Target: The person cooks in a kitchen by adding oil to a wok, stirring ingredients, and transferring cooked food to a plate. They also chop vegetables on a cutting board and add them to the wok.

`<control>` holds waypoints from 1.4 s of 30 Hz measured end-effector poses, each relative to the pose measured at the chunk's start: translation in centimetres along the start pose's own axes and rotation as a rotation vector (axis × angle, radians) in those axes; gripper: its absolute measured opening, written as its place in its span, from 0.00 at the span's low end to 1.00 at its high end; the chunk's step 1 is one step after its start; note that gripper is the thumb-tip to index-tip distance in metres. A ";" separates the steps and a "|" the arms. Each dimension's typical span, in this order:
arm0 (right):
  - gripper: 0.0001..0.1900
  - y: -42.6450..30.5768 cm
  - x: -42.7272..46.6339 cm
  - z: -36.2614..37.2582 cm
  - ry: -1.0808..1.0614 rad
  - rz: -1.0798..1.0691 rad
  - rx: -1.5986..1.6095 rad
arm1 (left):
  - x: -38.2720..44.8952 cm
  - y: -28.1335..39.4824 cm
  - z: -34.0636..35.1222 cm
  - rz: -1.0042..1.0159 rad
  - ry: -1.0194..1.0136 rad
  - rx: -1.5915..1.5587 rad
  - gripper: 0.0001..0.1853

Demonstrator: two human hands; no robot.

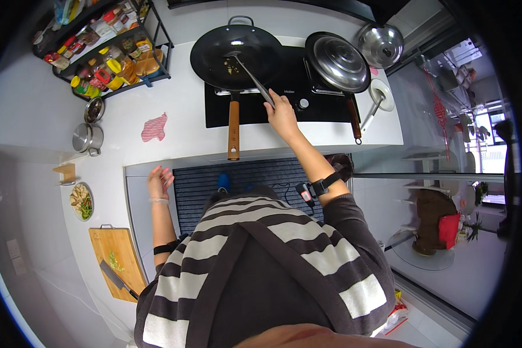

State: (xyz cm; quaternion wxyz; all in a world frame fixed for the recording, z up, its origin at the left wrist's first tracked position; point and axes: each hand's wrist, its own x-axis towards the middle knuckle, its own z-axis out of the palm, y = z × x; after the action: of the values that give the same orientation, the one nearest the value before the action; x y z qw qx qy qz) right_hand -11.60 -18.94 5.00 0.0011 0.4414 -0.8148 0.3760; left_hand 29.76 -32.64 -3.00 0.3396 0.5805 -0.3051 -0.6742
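My right hand (282, 114) grips the handle of a metal spatula (253, 77), whose head rests inside a black wok (211, 54). Small browned food bits (231, 67) lie in the wok's bottom near the spatula head. The wok sits over the left side of a black Haier gas hob (261, 111), and its wooden handle (234, 130) points towards me. My left hand (160, 178) hangs beside the counter's inner edge with its fingers apart and holds nothing.
A lidded pan (340, 61) occupies the hob's right side. Left are a spice rack (156, 80), a pink striped cloth (154, 128), a steel pot (91, 138) and a plate of sliced food and greens (81, 202). A cleaver (113, 276) lies on the wooden cutting board (108, 239).
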 end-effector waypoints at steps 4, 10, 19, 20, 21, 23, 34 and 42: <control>0.29 0.4 0.4 -0.5 -0.057 0.134 0.207 | -0.1 -0.5 -0.2 -0.001 0.017 0.001 0.15; 0.25 5.5 2.0 -2.7 -0.071 0.613 0.625 | -0.8 -0.9 -0.4 -0.025 0.000 -0.017 0.16; 0.28 20.4 2.0 0.3 -0.104 0.314 -0.303 | -3.9 -3.9 -1.2 -0.060 0.008 -0.033 0.15; 0.30 20.6 2.3 0.6 -0.126 0.300 -0.308 | -4.6 -4.6 -1.6 -0.061 0.013 -0.039 0.14; 0.30 21.0 2.6 1.0 -0.125 0.291 -0.309 | -5.3 -5.2 -1.9 -0.069 0.031 -0.047 0.14; 0.31 21.7 3.2 1.8 -0.123 0.271 -0.310 | -6.9 -6.7 -2.6 -0.084 0.070 -0.066 0.13; 0.18 23.2 4.0 2.8 -0.176 0.057 -0.450 | -13.6 -15.7 -7.9 -0.148 0.259 -0.243 0.12; 0.18 23.6 4.1 2.4 -0.235 -0.016 -0.516 | -18.0 -20.2 -10.5 -0.216 0.321 -0.251 0.11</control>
State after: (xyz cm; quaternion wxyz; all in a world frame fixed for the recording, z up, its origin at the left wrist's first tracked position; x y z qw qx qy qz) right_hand -30.33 -15.57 -9.79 0.0221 0.4732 -0.8747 0.1024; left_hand 39.81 -6.40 -10.37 0.3792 0.6627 -0.0970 -0.6385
